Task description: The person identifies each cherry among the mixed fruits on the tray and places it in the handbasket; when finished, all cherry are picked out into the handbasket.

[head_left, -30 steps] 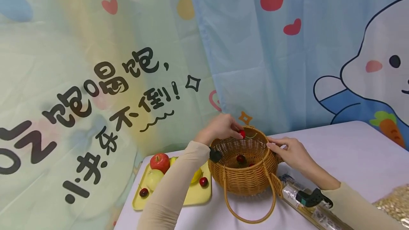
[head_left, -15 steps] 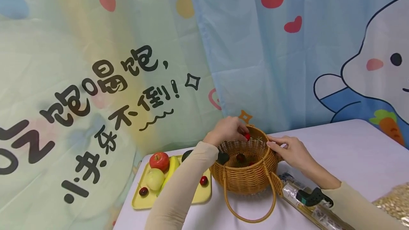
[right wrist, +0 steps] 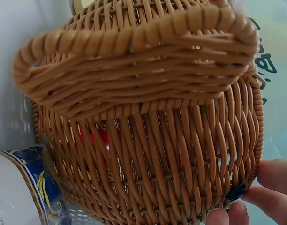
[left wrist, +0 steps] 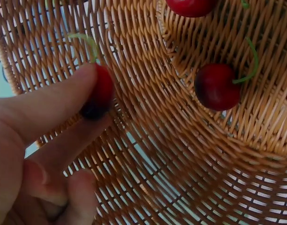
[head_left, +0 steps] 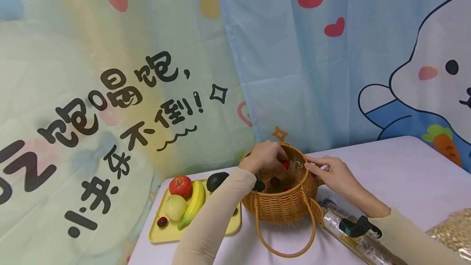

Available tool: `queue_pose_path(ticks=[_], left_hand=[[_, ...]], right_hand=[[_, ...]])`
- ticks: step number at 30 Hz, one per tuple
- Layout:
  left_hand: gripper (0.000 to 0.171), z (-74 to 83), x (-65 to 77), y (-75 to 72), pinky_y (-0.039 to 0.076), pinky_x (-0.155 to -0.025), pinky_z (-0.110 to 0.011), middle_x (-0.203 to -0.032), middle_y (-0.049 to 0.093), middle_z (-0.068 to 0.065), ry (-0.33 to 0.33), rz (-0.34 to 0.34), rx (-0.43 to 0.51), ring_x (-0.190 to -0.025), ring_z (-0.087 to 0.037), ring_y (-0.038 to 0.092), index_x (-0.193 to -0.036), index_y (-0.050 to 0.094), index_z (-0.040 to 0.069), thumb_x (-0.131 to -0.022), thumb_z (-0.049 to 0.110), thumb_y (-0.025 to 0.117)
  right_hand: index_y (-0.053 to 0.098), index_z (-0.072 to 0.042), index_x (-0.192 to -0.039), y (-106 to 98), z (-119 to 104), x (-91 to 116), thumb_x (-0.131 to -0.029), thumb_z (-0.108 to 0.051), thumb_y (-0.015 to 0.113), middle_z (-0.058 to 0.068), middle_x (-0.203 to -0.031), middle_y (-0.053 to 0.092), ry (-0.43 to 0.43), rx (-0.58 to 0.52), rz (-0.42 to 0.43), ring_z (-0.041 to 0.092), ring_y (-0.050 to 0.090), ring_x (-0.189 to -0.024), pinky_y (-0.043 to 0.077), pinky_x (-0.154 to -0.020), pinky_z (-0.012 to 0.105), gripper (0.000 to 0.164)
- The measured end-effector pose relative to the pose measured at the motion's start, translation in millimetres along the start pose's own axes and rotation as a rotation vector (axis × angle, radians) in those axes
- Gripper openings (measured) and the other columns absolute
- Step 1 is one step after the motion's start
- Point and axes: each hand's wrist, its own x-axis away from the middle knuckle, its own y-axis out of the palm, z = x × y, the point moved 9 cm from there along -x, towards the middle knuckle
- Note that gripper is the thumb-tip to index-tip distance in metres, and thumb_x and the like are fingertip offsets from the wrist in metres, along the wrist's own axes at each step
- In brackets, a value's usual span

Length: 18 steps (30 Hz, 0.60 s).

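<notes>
My left hand (head_left: 266, 155) reaches over the rim of a brown wicker basket (head_left: 281, 209). In the left wrist view, its thumb and a finger pinch a dark red cherry (left wrist: 104, 88) with a green stem, near the woven wall. Two more cherries are visible inside: one cherry (left wrist: 218, 87) on the basket bottom, another cherry (left wrist: 192, 5) at the top edge of that view. My right hand (head_left: 331, 173) grips the basket's right rim between thumb and fingers. Its fingertips (right wrist: 275, 180) show at the rim in the right wrist view.
Left of the basket, a yellow tray (head_left: 156, 238) bears an apple (head_left: 180, 186), a round pale-green fruit (head_left: 175, 207), bananas (head_left: 195, 203), a dark oval fruit (head_left: 217, 181) and a cherry (head_left: 162, 221). A clear-wrapped package (head_left: 335, 220) lies right, with a bag of pale grains (head_left: 450, 232) beyond.
My left hand has moved right and lower into the basket with the cherry. More of the bananas and the dark fruit on the tray now shows. The right hand keeps its hold on the rim.
</notes>
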Motion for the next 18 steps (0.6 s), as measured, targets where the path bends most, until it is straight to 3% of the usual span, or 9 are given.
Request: queue_pose_path(ticks=[9,18], left_hand=[[0.026,1.2,-0.4,0.7,0.056,-0.071,-0.021,-0.109,0.078,0.012,0.013,-0.01,0.017,-0.09,-0.006,0.071,-0.111,0.081,0.029,-0.086,0.034,0.084],[0.028,0.4,0.3,3.2,0.057,-0.076,-0.023,-0.113,0.077,0.012,-0.026,-0.031,0.022,-0.095,-0.007,0.071,-0.112,0.081,0.031,-0.085,0.035,0.084]], right_hand=[[0.062,-0.007,-0.141,-1.1,-1.8,-1.2,-0.103,-0.037,0.063,0.027,-0.129,0.064,-0.007,0.002,0.008,0.017,0.065,-0.07,0.048,-0.052,0.028,0.048],[0.061,-0.008,-0.142,-0.2,0.8,-0.6,-0.103,-0.04,0.062,0.027,-0.131,0.063,0.015,-0.01,0.0,0.019,0.065,-0.073,0.051,-0.056,0.028,0.051]])
